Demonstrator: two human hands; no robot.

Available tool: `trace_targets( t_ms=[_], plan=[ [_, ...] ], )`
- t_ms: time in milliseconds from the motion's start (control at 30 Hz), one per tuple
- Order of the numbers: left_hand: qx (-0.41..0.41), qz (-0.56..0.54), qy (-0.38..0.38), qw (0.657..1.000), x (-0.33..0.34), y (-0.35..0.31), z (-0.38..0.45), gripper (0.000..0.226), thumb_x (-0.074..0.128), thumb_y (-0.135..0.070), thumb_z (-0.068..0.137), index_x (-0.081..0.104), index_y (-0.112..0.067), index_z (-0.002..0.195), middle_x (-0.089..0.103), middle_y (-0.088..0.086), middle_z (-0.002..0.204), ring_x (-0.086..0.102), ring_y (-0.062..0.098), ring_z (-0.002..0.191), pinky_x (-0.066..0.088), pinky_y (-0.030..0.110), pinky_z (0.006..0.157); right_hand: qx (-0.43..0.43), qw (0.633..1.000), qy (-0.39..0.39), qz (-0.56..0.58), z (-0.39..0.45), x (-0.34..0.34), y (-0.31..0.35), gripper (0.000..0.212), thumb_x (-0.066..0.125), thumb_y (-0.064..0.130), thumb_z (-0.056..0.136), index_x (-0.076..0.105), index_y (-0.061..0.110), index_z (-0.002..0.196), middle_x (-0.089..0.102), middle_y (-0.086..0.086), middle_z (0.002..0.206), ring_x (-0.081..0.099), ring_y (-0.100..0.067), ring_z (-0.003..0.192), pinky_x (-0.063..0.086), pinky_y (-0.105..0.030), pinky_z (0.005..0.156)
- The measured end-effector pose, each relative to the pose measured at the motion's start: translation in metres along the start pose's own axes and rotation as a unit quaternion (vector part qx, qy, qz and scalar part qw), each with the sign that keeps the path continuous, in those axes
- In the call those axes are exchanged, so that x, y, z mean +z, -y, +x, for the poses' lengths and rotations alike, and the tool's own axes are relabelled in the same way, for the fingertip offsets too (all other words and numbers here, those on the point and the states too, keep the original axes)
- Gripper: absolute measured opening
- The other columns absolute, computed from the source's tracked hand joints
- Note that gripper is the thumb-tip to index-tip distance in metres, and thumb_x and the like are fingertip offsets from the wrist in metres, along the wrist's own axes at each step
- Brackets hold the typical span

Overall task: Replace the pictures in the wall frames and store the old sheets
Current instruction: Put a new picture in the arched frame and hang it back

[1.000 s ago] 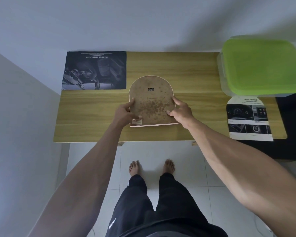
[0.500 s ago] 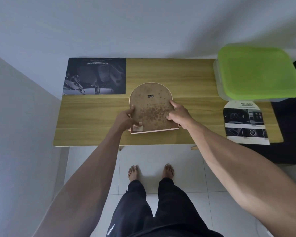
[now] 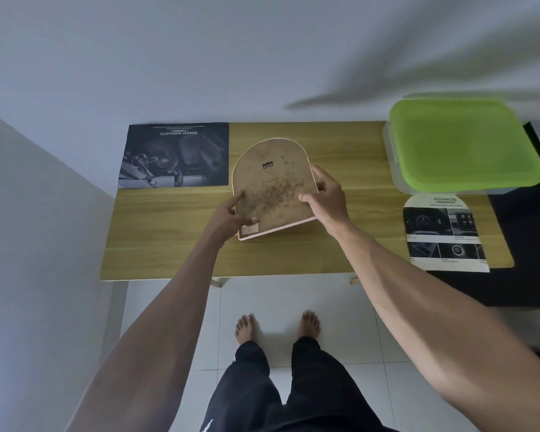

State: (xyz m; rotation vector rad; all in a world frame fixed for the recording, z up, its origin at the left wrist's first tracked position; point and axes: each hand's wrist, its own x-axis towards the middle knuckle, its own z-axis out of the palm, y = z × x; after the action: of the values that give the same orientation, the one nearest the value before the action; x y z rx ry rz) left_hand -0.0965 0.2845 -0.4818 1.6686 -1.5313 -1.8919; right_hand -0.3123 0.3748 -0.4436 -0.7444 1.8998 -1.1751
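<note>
An arch-shaped frame (image 3: 273, 182) shows its stained brown back with a small metal hanger, and its near edge is raised off the wooden table (image 3: 175, 232). My left hand (image 3: 228, 218) grips its lower left corner. My right hand (image 3: 326, 198) holds its right side. A dark rectangular car-interior sheet (image 3: 175, 155) lies flat at the table's back left. An arch-cut printed sheet (image 3: 443, 235) headed "ADVANCED" lies at the front right, overhanging the table's edge.
A clear plastic box with a green lid (image 3: 462, 145) sits on the table's back right corner. White walls close the back and left. A dark surface (image 3: 530, 244) lies right of the table. My bare feet stand on white tiles below.
The frame's near edge has lifted off the table and tilted, the right side higher. My right hand moved up along the frame's right edge. The camera view shifted slightly.
</note>
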Motion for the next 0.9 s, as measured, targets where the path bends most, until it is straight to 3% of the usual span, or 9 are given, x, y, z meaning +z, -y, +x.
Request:
trace_targets(
  t_ms=[100, 200, 333, 400, 500, 567, 733, 833, 900],
  plan=[
    [0.020, -0.031, 0.011, 0.999, 0.002, -0.018, 0.002, 0.086, 0.078, 0.002, 0.081, 0.040, -0.027, 0.153, 0.063, 0.010, 0.107, 0.062, 0.022, 0.085, 0.049, 0.029, 0.066, -0.064, 0.997, -0.043, 0.026, 0.001, 0.002, 0.028, 0.067, 0.065, -0.004, 0.076, 0.061, 0.024, 0.136, 0.070, 0.011, 0.100, 0.066, 0.006, 0.081, 0.053, -0.012, 0.063],
    [0.031, -0.051, 0.008, 0.998, 0.006, -0.035, 0.002, 0.086, 0.078, 0.002, 0.081, 0.041, -0.030, 0.152, 0.061, 0.013, 0.108, 0.060, 0.027, 0.088, 0.050, 0.034, 0.075, -0.122, 0.990, -0.061, 0.043, 0.005, 0.003, 0.049, 0.064, 0.063, -0.002, 0.076, 0.063, 0.024, 0.135, 0.070, 0.018, 0.113, 0.068, 0.001, 0.099, 0.059, -0.023, 0.082],
    [0.091, -0.014, -0.057, 0.994, 0.016, -0.070, -0.001, 0.093, 0.083, -0.012, 0.076, 0.036, -0.035, 0.153, 0.053, 0.019, 0.135, 0.055, 0.033, 0.121, 0.051, 0.049, 0.099, -0.199, 0.976, -0.092, 0.004, 0.014, 0.001, 0.067, 0.067, 0.060, -0.001, 0.075, 0.060, 0.015, 0.140, 0.066, 0.002, 0.130, 0.063, -0.005, 0.118, 0.054, -0.029, 0.100],
    [0.142, -0.045, -0.055, 0.987, 0.021, -0.100, -0.008, 0.090, 0.082, -0.025, 0.078, 0.034, -0.039, 0.153, 0.055, 0.013, 0.135, 0.056, 0.029, 0.124, 0.055, 0.049, 0.095, -0.251, 0.961, -0.107, -0.050, 0.017, 0.002, 0.072, 0.069, 0.061, 0.004, 0.075, 0.054, 0.012, 0.144, 0.066, -0.005, 0.127, 0.065, -0.012, 0.113, 0.056, -0.031, 0.096],
    [0.185, -0.132, -0.016, 0.974, 0.029, -0.147, -0.019, 0.083, 0.078, -0.031, 0.087, 0.031, -0.038, 0.155, 0.066, 0.011, 0.122, 0.065, 0.025, 0.115, 0.062, 0.045, 0.081, -0.312, 0.937, -0.118, -0.107, 0.018, 0.005, 0.079, 0.079, 0.069, 0.004, 0.081, 0.037, 0.006, 0.153, 0.067, -0.007, 0.106, 0.064, -0.013, 0.089, 0.055, -0.017, 0.078],
    [0.201, -0.161, -0.001, 0.966, 0.033, -0.169, -0.026, 0.084, 0.077, -0.032, 0.088, 0.028, -0.038, 0.156, 0.069, 0.009, 0.120, 0.067, 0.024, 0.114, 0.063, 0.046, 0.077, -0.336, 0.926, -0.116, -0.126, 0.015, 0.008, 0.083, 0.090, 0.074, 0.001, 0.080, 0.027, 0.006, 0.157, 0.066, -0.005, 0.100, 0.063, -0.012, 0.086, 0.054, -0.017, 0.074],
    [0.262, -0.059, -0.069, 0.961, 0.038, -0.181, -0.037, 0.100, 0.084, -0.023, 0.075, 0.027, -0.045, 0.154, 0.057, 0.015, 0.129, 0.060, 0.024, 0.121, 0.064, 0.044, 0.068, -0.353, 0.920, -0.125, -0.117, 0.011, 0.014, 0.082, 0.092, 0.073, -0.003, 0.081, 0.024, 0.008, 0.158, 0.064, -0.010, 0.124, 0.064, -0.012, 0.097, 0.059, -0.027, 0.079],
    [0.281, -0.044, -0.103, 0.953, 0.035, -0.179, -0.041, 0.093, 0.074, -0.017, 0.072, 0.035, -0.051, 0.149, 0.061, 0.010, 0.124, 0.066, 0.024, 0.111, 0.064, 0.044, 0.066, -0.363, 0.918, -0.102, -0.120, 0.008, 0.016, 0.080, 0.088, 0.074, 0.010, 0.085, 0.026, 0.008, 0.157, 0.066, -0.006, 0.109, 0.065, -0.014, 0.087, 0.057, -0.025, 0.072],
    [0.283, -0.026, -0.136, 0.949, 0.031, -0.176, -0.042, 0.085, 0.063, -0.012, 0.073, 0.041, -0.045, 0.148, 0.065, 0.006, 0.119, 0.069, 0.023, 0.102, 0.064, 0.042, 0.069, -0.362, 0.919, -0.083, -0.130, 0.003, 0.017, 0.083, 0.087, 0.076, 0.027, 0.085, 0.029, 0.010, 0.156, 0.066, -0.002, 0.108, 0.060, -0.005, 0.082, 0.051, -0.017, 0.070]
  ],
)
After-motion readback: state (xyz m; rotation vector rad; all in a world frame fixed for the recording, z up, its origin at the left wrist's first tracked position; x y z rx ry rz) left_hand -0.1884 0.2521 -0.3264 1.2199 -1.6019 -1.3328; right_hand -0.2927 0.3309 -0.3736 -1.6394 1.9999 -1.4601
